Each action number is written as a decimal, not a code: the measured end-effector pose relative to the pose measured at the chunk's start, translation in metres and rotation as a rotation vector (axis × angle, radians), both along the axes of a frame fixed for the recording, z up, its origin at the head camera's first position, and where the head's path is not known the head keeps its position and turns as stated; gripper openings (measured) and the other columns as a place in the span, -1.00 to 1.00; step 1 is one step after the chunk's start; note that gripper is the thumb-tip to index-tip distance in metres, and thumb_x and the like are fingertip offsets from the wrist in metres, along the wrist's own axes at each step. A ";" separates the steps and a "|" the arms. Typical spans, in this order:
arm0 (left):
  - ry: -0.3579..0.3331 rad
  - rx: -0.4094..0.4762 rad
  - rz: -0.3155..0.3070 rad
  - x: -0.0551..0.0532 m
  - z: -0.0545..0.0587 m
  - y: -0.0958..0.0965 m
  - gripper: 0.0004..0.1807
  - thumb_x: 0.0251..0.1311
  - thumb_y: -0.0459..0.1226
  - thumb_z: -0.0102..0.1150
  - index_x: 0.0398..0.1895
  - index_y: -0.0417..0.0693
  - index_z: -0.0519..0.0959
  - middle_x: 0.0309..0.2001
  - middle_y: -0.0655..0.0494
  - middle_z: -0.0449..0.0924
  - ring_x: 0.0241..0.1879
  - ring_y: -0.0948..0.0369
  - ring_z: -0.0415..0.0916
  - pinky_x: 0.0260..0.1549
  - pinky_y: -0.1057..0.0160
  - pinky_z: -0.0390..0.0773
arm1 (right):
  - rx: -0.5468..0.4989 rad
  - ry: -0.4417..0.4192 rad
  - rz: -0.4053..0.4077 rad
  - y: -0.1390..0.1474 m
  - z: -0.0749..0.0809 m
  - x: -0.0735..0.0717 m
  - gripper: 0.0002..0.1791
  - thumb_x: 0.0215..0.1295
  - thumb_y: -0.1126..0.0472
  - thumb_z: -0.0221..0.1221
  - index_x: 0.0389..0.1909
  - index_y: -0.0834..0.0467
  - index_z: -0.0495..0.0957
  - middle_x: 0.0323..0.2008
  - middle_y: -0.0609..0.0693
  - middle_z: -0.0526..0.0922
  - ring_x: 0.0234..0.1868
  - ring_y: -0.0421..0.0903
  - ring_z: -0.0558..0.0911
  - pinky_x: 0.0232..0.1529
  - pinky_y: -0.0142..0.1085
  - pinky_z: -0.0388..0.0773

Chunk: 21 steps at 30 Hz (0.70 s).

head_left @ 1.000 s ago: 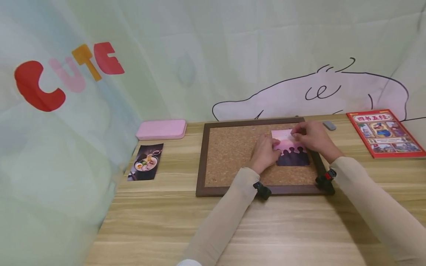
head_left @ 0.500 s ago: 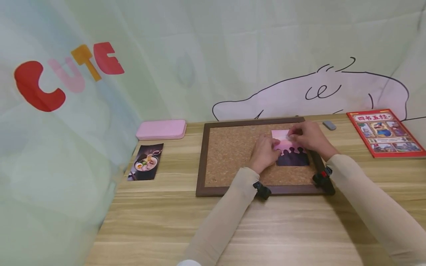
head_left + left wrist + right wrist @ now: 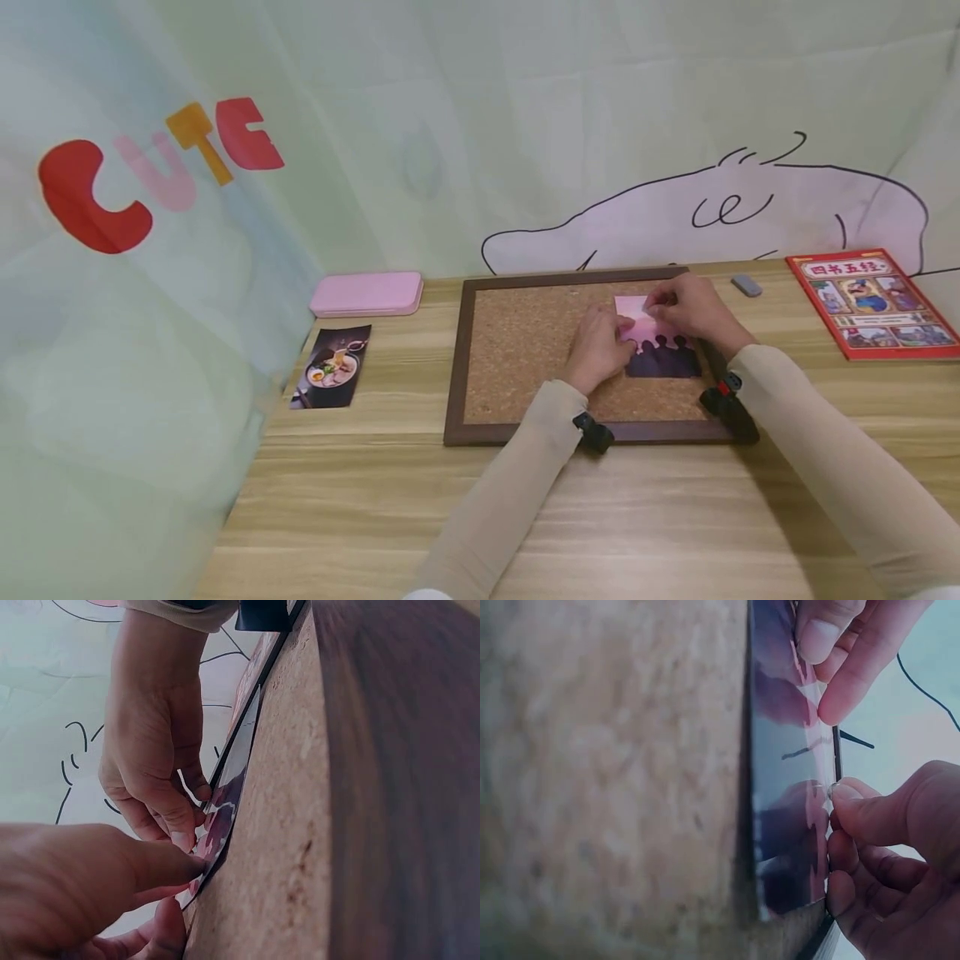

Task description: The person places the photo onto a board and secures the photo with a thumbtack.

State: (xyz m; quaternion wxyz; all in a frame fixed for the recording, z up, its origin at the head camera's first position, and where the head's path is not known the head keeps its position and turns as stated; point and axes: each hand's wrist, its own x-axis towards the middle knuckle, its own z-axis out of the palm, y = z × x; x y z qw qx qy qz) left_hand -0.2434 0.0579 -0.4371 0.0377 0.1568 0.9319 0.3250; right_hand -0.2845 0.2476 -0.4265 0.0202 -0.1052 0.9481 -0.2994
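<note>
A framed corkboard lies on the wooden table with a pink and dark photo of silhouetted people on its right part. My left hand rests at the photo's left edge; its thumb and index finger press on the photo's face. Over the photo's upper part, my right hand pinches a tiny clear thing, apparently a pushpin, between thumb and index finger. In the right wrist view its tip meets the photo's surface; whether it enters the cork is hidden.
Left of the board lie a ramen photo and a pink pencil case. A small grey eraser-like block sits behind its right corner. Farther right is a red book. A printed cloth hangs behind the table.
My right hand has shifted slightly left across the photo's upper part with the clear pushpin. The left hand and the photo have stayed put; the head view has shifted a little.
</note>
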 end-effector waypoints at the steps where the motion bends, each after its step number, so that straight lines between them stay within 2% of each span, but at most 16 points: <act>1: 0.000 -0.002 -0.001 0.000 0.000 0.000 -0.66 0.40 -0.21 0.41 0.19 -0.04 0.78 -0.11 0.07 0.63 -0.06 0.23 0.38 -0.13 0.37 0.29 | -0.001 -0.003 -0.003 0.000 0.000 0.000 -0.86 0.43 0.34 0.26 -0.18 0.33 0.75 -0.29 0.24 0.72 -0.30 0.05 0.56 -0.33 -0.23 0.41; 10: -0.004 -0.003 0.005 0.000 -0.001 0.001 -0.67 0.41 -0.21 0.40 0.19 -0.03 0.78 -0.05 0.06 0.62 -0.06 0.23 0.38 -0.13 0.37 0.29 | 0.008 -0.054 -0.022 -0.001 -0.001 -0.003 -0.81 0.49 0.31 0.23 -0.09 0.36 0.74 -0.28 0.23 0.70 -0.30 0.04 0.52 -0.32 -0.22 0.40; 21: -0.003 0.004 0.004 0.000 -0.002 0.000 -0.67 0.41 -0.22 0.39 0.19 -0.03 0.78 -0.06 0.06 0.60 -0.07 0.24 0.36 -0.14 0.37 0.28 | 0.015 -0.023 -0.011 0.003 -0.002 -0.005 -0.79 0.46 0.27 0.25 -0.11 0.36 0.73 -0.26 0.25 0.73 -0.29 0.05 0.54 -0.29 -0.23 0.41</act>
